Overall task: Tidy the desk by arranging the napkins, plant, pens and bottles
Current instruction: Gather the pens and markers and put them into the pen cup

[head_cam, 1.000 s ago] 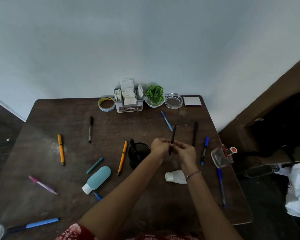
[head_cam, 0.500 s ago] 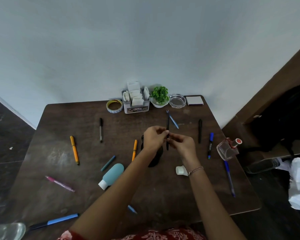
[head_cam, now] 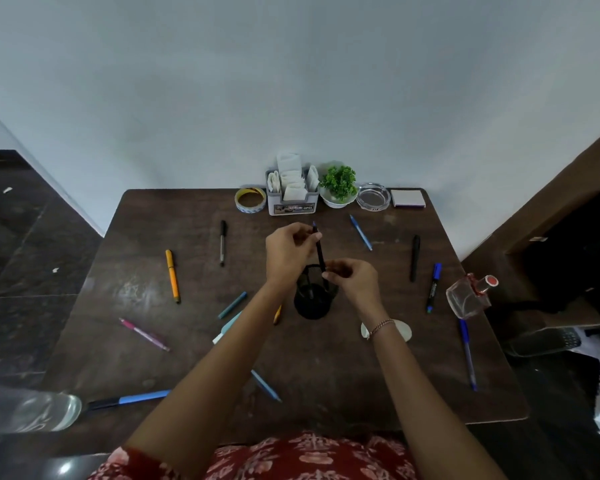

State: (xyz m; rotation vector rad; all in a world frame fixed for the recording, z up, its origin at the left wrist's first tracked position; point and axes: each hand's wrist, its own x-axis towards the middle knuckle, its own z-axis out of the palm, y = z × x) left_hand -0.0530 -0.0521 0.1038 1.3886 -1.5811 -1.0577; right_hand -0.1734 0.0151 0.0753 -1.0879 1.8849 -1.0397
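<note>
I see the left hand (head_cam: 286, 252) pinching the upper end of a black pen (head_cam: 319, 251), and the right hand (head_cam: 355, 284) pinching its lower end. The pen stands nearly upright over the black mesh pen cup (head_cam: 312, 306) at mid-desk (head_cam: 326, 393).

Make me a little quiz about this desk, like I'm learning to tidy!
1. True or false: the left hand and right hand both hold the dark pen.
2. What stands between the tape and the plant? A napkins, B a clock, C a book.
3. Fill in: the dark pen is held over the black ___.

Key: 1 true; 2 A; 3 cup.
</note>
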